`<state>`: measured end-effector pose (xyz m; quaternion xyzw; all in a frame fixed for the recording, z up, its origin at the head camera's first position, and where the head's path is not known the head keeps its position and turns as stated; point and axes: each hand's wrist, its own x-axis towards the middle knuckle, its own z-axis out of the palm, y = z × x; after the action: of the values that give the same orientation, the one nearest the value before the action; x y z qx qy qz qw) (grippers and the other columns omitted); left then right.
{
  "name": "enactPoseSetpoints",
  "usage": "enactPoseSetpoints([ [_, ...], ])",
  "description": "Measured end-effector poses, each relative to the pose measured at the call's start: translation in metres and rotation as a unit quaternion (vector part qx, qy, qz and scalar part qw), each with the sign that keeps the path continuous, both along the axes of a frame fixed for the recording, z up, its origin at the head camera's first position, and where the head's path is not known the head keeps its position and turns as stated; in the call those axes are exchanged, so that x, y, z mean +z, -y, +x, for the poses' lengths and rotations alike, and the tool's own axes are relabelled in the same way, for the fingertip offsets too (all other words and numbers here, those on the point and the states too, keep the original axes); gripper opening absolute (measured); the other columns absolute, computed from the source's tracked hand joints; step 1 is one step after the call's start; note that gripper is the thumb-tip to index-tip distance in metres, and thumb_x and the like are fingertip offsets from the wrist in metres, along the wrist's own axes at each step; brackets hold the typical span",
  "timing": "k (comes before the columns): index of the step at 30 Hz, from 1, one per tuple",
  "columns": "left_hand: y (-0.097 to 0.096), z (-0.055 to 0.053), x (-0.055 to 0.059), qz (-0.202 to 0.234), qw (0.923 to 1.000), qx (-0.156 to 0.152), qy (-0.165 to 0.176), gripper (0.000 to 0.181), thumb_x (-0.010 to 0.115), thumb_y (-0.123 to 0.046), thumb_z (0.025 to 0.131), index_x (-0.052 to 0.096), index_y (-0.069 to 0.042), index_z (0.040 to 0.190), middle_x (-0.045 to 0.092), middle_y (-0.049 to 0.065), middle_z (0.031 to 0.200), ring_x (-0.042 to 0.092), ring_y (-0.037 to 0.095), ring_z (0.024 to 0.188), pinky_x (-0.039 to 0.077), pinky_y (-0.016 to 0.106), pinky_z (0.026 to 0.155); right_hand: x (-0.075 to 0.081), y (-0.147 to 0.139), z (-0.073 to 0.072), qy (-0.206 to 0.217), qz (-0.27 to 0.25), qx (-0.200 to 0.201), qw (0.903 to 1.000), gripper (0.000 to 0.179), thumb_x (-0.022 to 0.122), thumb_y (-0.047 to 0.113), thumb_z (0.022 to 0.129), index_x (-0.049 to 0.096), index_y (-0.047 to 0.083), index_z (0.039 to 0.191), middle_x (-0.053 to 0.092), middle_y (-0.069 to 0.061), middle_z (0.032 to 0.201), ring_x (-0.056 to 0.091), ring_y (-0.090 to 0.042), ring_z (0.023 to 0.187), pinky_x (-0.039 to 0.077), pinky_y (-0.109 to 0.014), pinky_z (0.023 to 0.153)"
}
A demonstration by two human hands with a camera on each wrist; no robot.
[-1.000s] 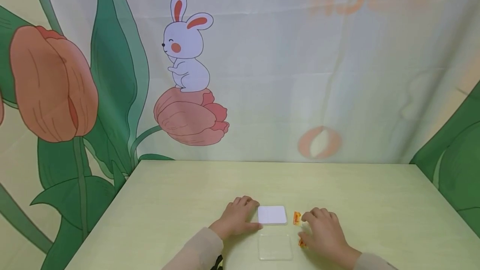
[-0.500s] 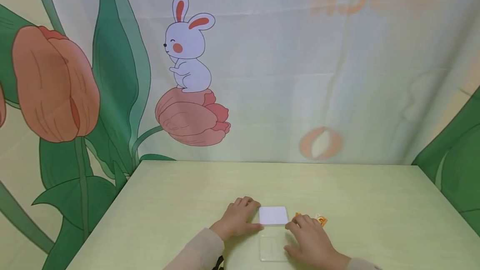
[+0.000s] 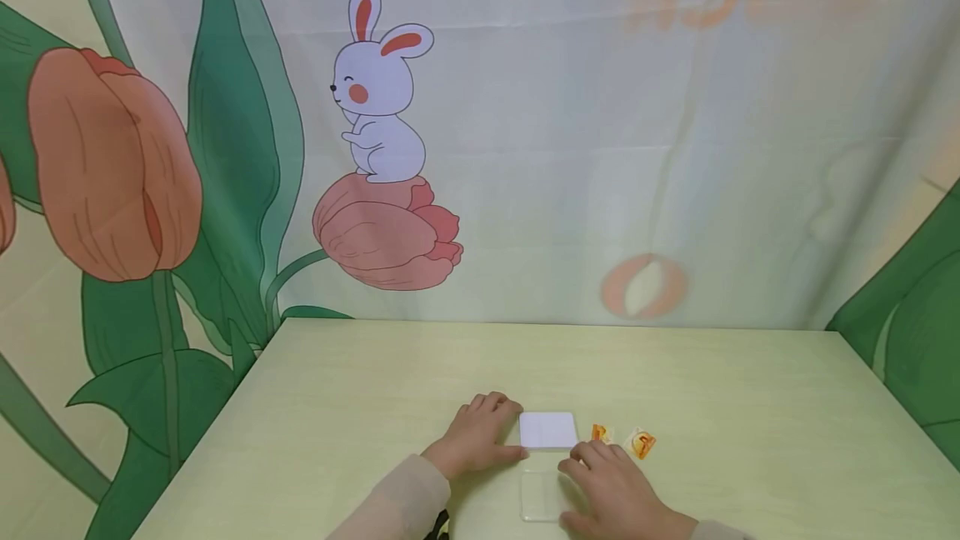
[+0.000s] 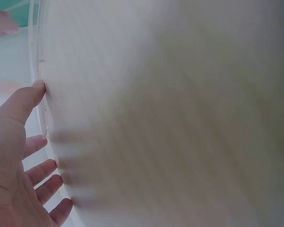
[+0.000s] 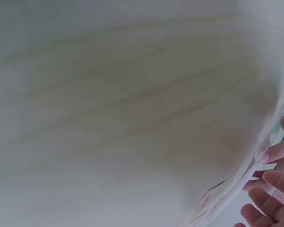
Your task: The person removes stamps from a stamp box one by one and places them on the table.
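A flat white rectangular case (image 3: 548, 430) lies on the table. My left hand (image 3: 477, 437) holds its left end, with the thumb at the near corner and the index finger at the far one. In the left wrist view, that thumb (image 4: 31, 97) touches the case's edge. Nearer to me lies a clear plastic lid-like piece (image 3: 538, 497). My right hand (image 3: 618, 486) is over its right part, with thumb and fingers spread apart and hiding that end. Two small orange-and-white wrapped packets, one (image 3: 601, 433) partly behind my right fingers and one (image 3: 641, 443) to its right, lie beyond the hand.
The pale yellow table (image 3: 375, 390) reaches back to a hanging cloth (image 3: 525, 148) printed with a rabbit and tulips. A dark patterned item (image 3: 439, 526) shows at the bottom edge beside my left sleeve (image 3: 401, 494).
My right hand has moved left from the packets to the clear piece. A packet it covered at first now lies to the right of the other. My left hand has stayed on the case.
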<state>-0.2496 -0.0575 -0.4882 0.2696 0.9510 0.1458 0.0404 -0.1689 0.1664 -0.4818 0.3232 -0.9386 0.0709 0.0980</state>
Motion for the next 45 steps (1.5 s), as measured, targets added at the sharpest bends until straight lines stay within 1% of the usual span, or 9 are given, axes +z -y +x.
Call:
enactPoseSetpoints([
  [5,0.0004,0.0003,0.0013,-0.007,0.9999,0.0,-0.012,0.059,0.063,-0.05,0.08,0.048,-0.017,0.127,0.047,0.005,0.128,0.043,0.025,0.117,0.039,0.045,0.092,-0.005,0.0039,-0.003,0.017,0.012,0.009,0.9997,0.051,0.068,0.048,0.072,0.059,0.015,0.109,0.055,0.0,0.106,0.049,-0.017,0.099,0.042,-0.037,0.081],
  [7,0.0,0.0006,0.0013,-0.002,0.9999,-0.004,-0.013,0.058,0.063,-0.049,0.081,0.048,-0.016,0.127,0.047,0.006,0.127,0.044,0.025,0.116,0.039,0.045,0.092,-0.0064,0.0048,-0.0038,0.022,0.016,0.008,0.9996,0.05,0.068,0.05,0.071,0.059,0.015,0.107,0.055,0.0,0.105,0.049,-0.016,0.097,0.042,-0.034,0.078],
  [11,-0.001,0.0008,-0.0005,0.002,0.9998,-0.017,-0.014,0.058,0.062,-0.049,0.081,0.049,-0.015,0.127,0.049,0.007,0.125,0.045,0.025,0.115,0.04,0.045,0.092,-0.0069,0.0046,-0.0047,0.059,0.011,0.005,0.9982,0.047,0.068,0.049,0.072,0.061,0.014,0.102,0.056,0.002,0.1,0.048,-0.014,0.089,0.041,-0.032,0.074],
  [13,-0.0009,0.0005,-0.0018,-0.003,0.9998,-0.017,-0.012,0.059,0.061,-0.049,0.082,0.049,-0.015,0.127,0.049,0.006,0.126,0.045,0.025,0.115,0.039,0.045,0.093,-0.0063,0.004,-0.0052,0.072,0.004,0.007,0.9974,0.047,0.068,0.049,0.072,0.061,0.013,0.102,0.056,0.002,0.098,0.048,-0.013,0.087,0.042,-0.031,0.074],
  [18,0.0001,-0.0016,-0.0035,-0.007,1.0,-0.005,-0.001,0.061,0.06,-0.052,0.081,0.047,-0.017,0.129,0.048,0.005,0.128,0.043,0.024,0.118,0.037,0.045,0.096,-0.0059,0.0033,-0.0072,0.066,-0.009,0.009,0.9977,0.049,0.07,0.046,0.07,0.062,0.011,0.103,0.056,0.002,0.098,0.049,-0.013,0.088,0.042,-0.032,0.074],
  [22,0.0005,-0.0026,-0.0034,-0.008,1.0,0.001,0.004,0.061,0.061,-0.053,0.081,0.047,-0.018,0.13,0.047,0.005,0.129,0.043,0.024,0.118,0.037,0.045,0.096,-0.0052,0.0038,-0.0086,0.081,-0.009,0.004,0.9967,0.052,0.07,0.047,0.07,0.062,0.01,0.106,0.056,0.001,0.102,0.048,-0.013,0.09,0.042,-0.031,0.076],
  [33,0.0013,-0.0011,-0.0023,-0.008,1.0,0.002,0.004,0.061,0.062,-0.052,0.08,0.047,-0.018,0.129,0.047,0.004,0.127,0.043,0.023,0.117,0.037,0.044,0.095,-0.0025,0.0042,-0.0099,0.099,-0.008,0.014,0.9949,0.054,0.07,0.047,0.07,0.063,0.007,0.106,0.054,0.001,0.1,0.045,-0.012,0.087,0.041,-0.029,0.074],
  [38,0.0017,-0.0008,-0.0023,-0.006,0.9999,-0.007,-0.011,0.06,0.061,-0.051,0.081,0.049,-0.017,0.128,0.049,0.003,0.126,0.045,0.022,0.115,0.038,0.043,0.095,0.0,0.0048,-0.01,0.115,-0.012,0.011,0.9932,0.056,0.07,0.047,0.071,0.063,0.006,0.108,0.054,0.002,0.1,0.045,-0.012,0.087,0.042,-0.031,0.079],
  [45,0.0019,-0.0001,-0.0027,-0.004,0.9997,-0.014,-0.02,0.058,0.061,-0.051,0.081,0.05,-0.016,0.126,0.049,0.002,0.125,0.045,0.022,0.115,0.039,0.042,0.094,-0.0014,0.0034,-0.0099,0.108,-0.019,0.012,0.9939,0.053,0.071,0.049,0.069,0.063,0.008,0.102,0.053,0.004,0.095,0.044,-0.011,0.085,0.041,-0.031,0.078],
])
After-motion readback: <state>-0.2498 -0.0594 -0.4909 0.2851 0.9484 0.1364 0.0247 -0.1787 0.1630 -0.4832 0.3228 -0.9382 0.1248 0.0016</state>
